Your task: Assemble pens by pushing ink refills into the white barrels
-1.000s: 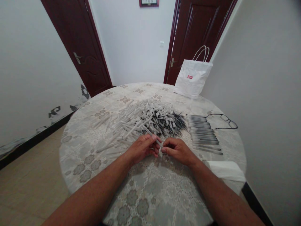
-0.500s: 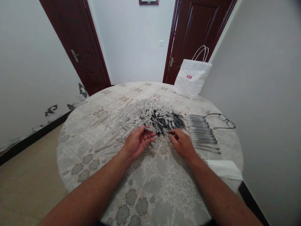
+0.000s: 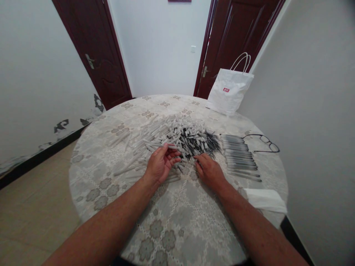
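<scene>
A big pile of pen parts lies in front of me: whitish pen barrels [image 3: 151, 136], short white pieces and thin black refills [image 3: 212, 142]. My left hand [image 3: 161, 166], palm turned up, pinches a whitish pen barrel [image 3: 172, 146] between thumb and fingertips at the pile's near edge. Knuckles up, my right hand [image 3: 210, 170] is closed at the fingertips close to the tabletop, just right of the left hand. What it grips, if anything, is too small to make out. Right of the pile, several pens [image 3: 240, 155] with dark ends lie side by side in a column.
A patterned cloth covers the round table [image 3: 166, 214]. Black-framed glasses [image 3: 266, 142] rest beyond the pen column, and a folded white cloth or paper [image 3: 264, 199] lies by my right forearm. At the back right stands a white paper bag [image 3: 230, 92].
My right hand has moved slightly left, closer to my left hand. The left hand still holds the barrel near the pile. The camera view has shifted a little.
</scene>
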A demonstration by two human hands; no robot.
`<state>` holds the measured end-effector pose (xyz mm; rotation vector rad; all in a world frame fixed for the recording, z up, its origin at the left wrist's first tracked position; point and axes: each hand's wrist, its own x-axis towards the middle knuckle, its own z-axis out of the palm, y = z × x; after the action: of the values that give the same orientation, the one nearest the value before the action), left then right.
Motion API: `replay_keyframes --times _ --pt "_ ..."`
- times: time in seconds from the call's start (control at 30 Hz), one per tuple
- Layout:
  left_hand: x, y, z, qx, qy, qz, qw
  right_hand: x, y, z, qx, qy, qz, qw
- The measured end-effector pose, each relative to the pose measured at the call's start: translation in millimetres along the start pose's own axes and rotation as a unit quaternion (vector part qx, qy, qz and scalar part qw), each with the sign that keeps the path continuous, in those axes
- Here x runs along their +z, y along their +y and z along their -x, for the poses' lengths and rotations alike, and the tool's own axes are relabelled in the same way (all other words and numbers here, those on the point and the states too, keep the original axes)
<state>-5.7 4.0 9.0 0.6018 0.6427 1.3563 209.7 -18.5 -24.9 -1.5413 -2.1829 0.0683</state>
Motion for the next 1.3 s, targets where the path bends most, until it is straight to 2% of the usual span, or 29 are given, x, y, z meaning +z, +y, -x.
replay_keyframes --times 0.13,0.33,0.57,0.77,0.87,0.97,1.03,1.1,1.17,1.23,1.3 --pt "-1.0 2.1 -1.5 0.016 0.008 0.002 1.0 4.3 -6.0 -2.4 -0.007 -0.011 0.019 1.0" --pt "-1.0 3.7 -1.3 0.022 0.008 0.005 1.0 14.3 -16.7 -14.5 0.011 -0.064 0.086 0.994" --pt "0.2 3.3 1.0 0.014 -0.004 0.013 1.0 18.9 -14.9 -25.8 0.027 -0.043 0.079 0.996" --pt "0.3 1.1 1.6 0.011 -0.011 0.012 1.0 13.7 -15.3 -37.2 0.039 -0.083 0.09 0.992" --pt "-0.5 -2.1 1.8 0.006 -0.013 0.004 1.0 14.2 -12.8 -36.2 0.03 -0.075 0.086 0.993" --pt "-0.9 -4.8 2.3 0.001 -0.017 0.0 1.0 15.1 -9.5 -29.2 0.014 -0.003 0.011 1.0" --pt "-0.5 -5.5 3.0 -0.003 -0.02 -0.002 1.0 12.7 -8.7 -24.3 0.048 0.051 -0.093 0.993" --pt "0.5 -5.4 4.0 -0.009 -0.03 -0.013 0.999 7.7 -10.2 -20.9 0.119 0.071 -0.232 0.963" --pt "1.5 -5.1 4.8 -0.014 -0.041 -0.033 0.999 2.1 -14.1 -19.1 0.168 0.068 -0.36 0.915" --pt "1.7 -5.6 5.3 -0.018 -0.049 -0.056 0.997 -2.2 -19.5 -18.0 0.173 0.065 -0.438 0.88" --pt "1.1 -7.0 5.3 -0.025 -0.054 -0.073 0.996 -4.5 -25.2 -16.8 0.159 0.063 -0.467 0.868"
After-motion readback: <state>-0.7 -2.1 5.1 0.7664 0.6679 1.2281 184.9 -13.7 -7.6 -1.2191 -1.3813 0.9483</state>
